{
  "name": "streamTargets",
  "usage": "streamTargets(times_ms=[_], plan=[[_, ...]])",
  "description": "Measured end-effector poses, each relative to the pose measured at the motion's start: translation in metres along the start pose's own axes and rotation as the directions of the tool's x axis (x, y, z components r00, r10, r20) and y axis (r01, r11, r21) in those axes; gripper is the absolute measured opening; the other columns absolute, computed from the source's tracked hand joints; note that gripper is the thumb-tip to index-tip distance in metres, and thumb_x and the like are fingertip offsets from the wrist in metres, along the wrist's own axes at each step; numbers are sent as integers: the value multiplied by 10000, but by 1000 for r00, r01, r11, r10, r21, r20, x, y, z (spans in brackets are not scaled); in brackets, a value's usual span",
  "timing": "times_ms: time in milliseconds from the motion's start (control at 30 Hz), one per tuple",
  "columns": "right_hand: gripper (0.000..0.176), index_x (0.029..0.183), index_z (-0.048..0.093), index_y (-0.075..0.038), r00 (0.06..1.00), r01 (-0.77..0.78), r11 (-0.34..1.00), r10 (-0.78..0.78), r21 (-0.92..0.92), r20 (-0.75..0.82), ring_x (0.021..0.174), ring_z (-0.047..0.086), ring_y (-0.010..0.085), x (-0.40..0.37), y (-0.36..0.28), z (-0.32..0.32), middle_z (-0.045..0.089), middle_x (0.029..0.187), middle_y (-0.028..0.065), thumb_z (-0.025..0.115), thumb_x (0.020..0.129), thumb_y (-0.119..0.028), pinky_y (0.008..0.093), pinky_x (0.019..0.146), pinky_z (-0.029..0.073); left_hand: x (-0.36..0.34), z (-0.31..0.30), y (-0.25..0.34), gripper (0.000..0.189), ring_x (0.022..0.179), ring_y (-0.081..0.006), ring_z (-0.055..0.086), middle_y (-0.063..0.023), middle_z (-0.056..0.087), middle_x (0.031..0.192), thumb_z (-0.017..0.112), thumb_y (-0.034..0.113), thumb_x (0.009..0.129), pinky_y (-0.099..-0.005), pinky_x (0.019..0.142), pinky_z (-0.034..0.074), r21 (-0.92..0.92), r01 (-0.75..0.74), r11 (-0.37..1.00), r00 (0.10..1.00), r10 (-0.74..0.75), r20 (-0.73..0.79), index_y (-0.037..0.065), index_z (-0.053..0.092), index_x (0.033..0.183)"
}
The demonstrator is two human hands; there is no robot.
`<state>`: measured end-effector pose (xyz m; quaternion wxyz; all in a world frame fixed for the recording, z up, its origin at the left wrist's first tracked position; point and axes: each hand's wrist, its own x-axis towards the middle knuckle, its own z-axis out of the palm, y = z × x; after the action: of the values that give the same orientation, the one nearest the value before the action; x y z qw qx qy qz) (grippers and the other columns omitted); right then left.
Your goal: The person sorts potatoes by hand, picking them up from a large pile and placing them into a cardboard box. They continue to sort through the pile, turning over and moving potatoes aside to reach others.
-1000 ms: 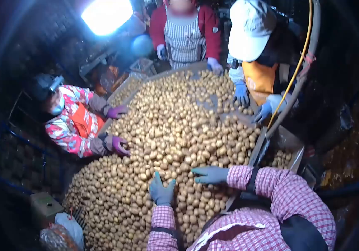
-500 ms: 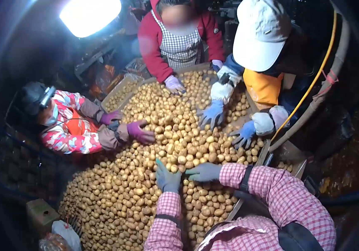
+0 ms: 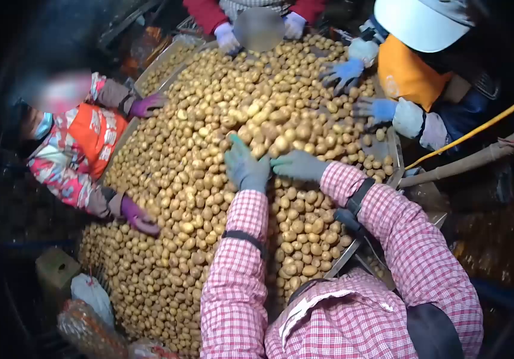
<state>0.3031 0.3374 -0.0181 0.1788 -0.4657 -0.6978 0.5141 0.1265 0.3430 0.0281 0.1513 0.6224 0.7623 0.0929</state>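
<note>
A wide heap of small potatoes (image 3: 179, 197) covers the sorting table. At its middle, my left hand (image 3: 247, 167), in a grey-green glove, lies against the potatoes with its fingers stretched out and thumb apart. My right hand (image 3: 300, 165), gloved alike, points inward from the right, fingers extended and flat against the potatoes. The fingertips of the two hands almost meet. Just beyond them several potatoes (image 3: 281, 143) are bunched up and slightly blurred. Neither hand grips a potato.
Co-workers stand around the heap: one at left in purple gloves (image 3: 137, 215), one at the back in pale gloves (image 3: 227, 39), one at right in blue gloves (image 3: 344, 73). A yellow hose (image 3: 472, 128) and a grey pipe (image 3: 478, 155) run in from the right. Bags (image 3: 92, 296) lie lower left.
My hands have pushed forward, away from me, heaping potatoes ahead of them. The view has shifted. The left co-worker's hands have spread apart; the back and right co-workers' hands have drawn toward the far edge.
</note>
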Motion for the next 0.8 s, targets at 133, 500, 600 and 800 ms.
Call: streamTargets(times_ms=[133, 500, 600, 800], plan=[[496, 1350, 666, -55, 998, -30, 973, 42, 230, -45, 1152, 680, 215, 10, -1, -18, 727, 1266, 125, 662, 961, -362, 334, 1034, 498, -2, 19, -15, 968, 1514, -380, 341, -235, 328, 1646, 681, 540, 918, -456, 1241, 281, -411, -202, 889, 978, 208, -30, 28, 259, 1623], [418, 1348, 663, -85, 867, 7, 739, 331, 673, -373, 1132, 649, 171, -56, -17, -39, 661, 1345, 39, 622, 1033, -357, 320, 923, 553, -189, -93, -307, 689, 1441, -417, 401, -271, 398, 1561, 635, 383, 1003, -492, 1148, 412, -9, 300, 954, 873, -278, -401, 6, 423, 1539], [423, 1324, 674, -73, 853, -27, 719, 379, 694, -360, 895, 693, 154, -93, -28, -17, 710, 1241, 76, 632, 1026, -370, 287, 782, 590, -200, -78, -362, 716, 1471, -417, 351, -269, 371, 1586, 597, 452, 1014, -510, 1150, 402, -208, 555, 806, 796, -586, -148, 17, 409, 1551], [411, 1314, 664, -45, 921, -137, 624, 367, 770, -133, 718, 646, 108, -114, -47, 36, 729, 1153, 74, 598, 1042, -346, 250, 617, 527, -151, -49, -267, 612, 1320, -314, 541, -128, 488, 1538, 657, 544, 927, -513, 1073, 434, 96, 407, 909, 871, -354, -341, 168, 606, 1407]])
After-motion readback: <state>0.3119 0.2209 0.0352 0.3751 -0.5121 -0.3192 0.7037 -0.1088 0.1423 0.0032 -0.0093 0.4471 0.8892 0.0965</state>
